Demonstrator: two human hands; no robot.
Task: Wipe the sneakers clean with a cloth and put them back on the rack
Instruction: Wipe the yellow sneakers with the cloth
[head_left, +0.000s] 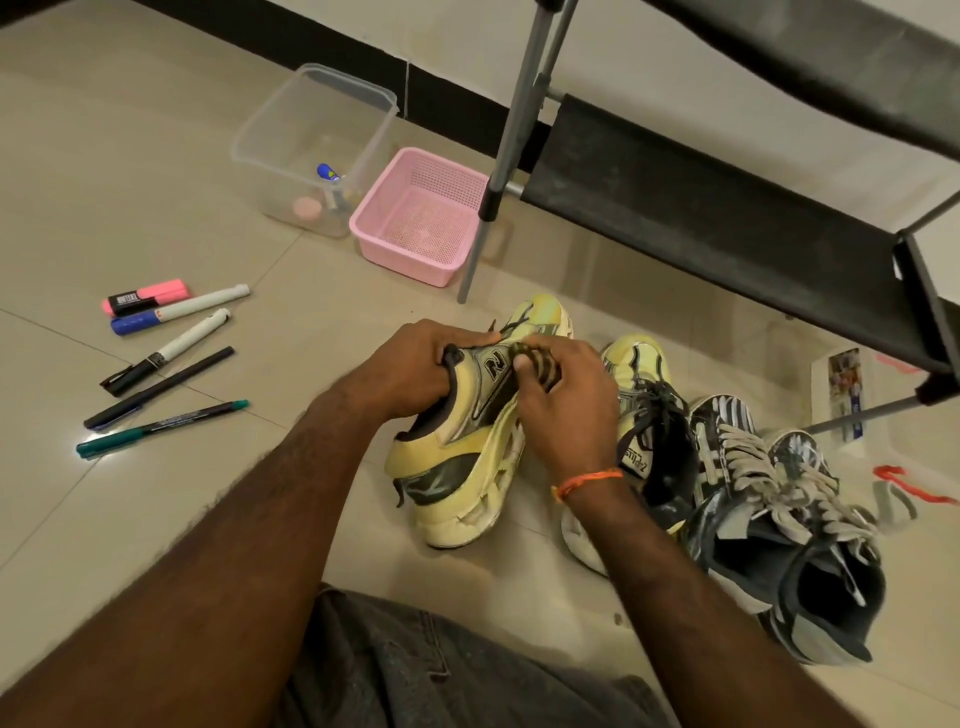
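Bare beige tile floor (130, 171) lies open at the upper left. Five scattered pens and markers (166, 353) take up the floor at the left. Farther back, a clear plastic tub (270, 130) and a pink perforated basket (410, 249) stand side by side. The grey metal rack leg (511, 135) stands just behind the held yellow sneaker (467, 457). The rack's black fabric shelf (701, 218) overhangs the right side, where the second yellow sneaker (644, 374) and two black-and-white lace-up shoes (769, 509) crowd the floor.

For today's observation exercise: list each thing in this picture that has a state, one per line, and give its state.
Left hand: grips held sneaker's collar.
Right hand: pinches its laces.
Held sneaker: tilted on its side.
Second yellow sneaker: on floor.
Rack shelf: bare.
Pink basket: upright.
Clear box: lidless.
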